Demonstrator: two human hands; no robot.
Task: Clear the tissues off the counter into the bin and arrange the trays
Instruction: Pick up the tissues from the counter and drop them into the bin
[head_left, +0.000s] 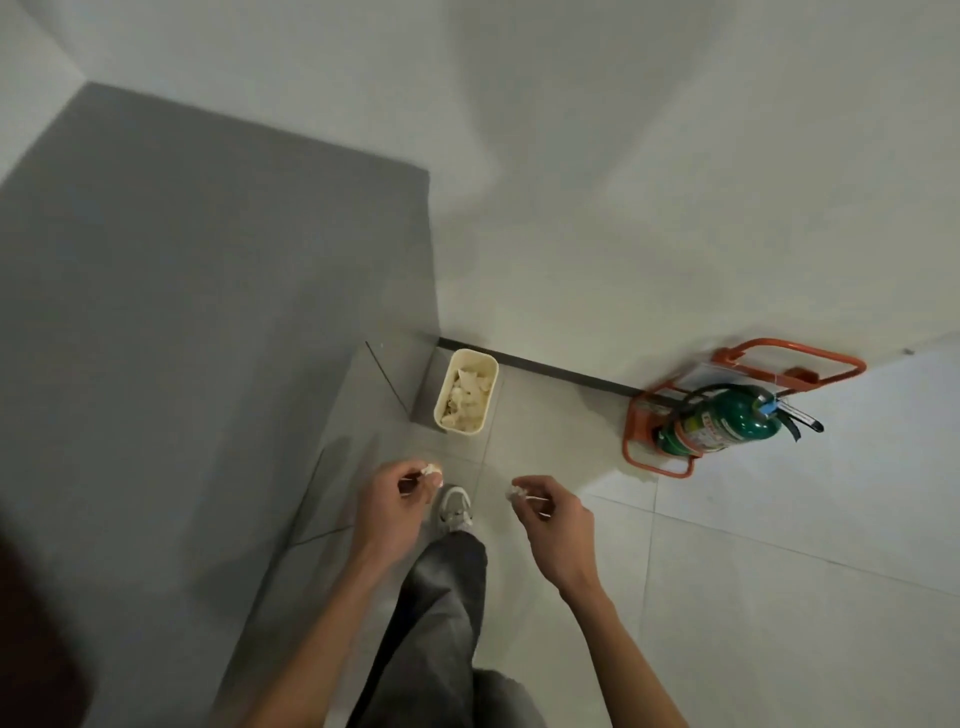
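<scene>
A cream bin (466, 391) stands on the floor in the corner beside the grey counter (182, 312); crumpled tissues fill much of it. My left hand (395, 501) pinches a small white tissue wad (432, 471) between thumb and fingers, a short way in front of the bin. My right hand (553, 525) pinches another small tissue wad (516, 491), level with the left hand and to the right of it. Both hands hover above the floor, apart from the bin. No trays are in view.
A green fire extinguisher (722, 423) lies in an orange stand (675, 467) against the wall to the right of the bin. My leg in grey trousers and a pale shoe (454, 509) steps between my hands. White tiled floor spreads to the right.
</scene>
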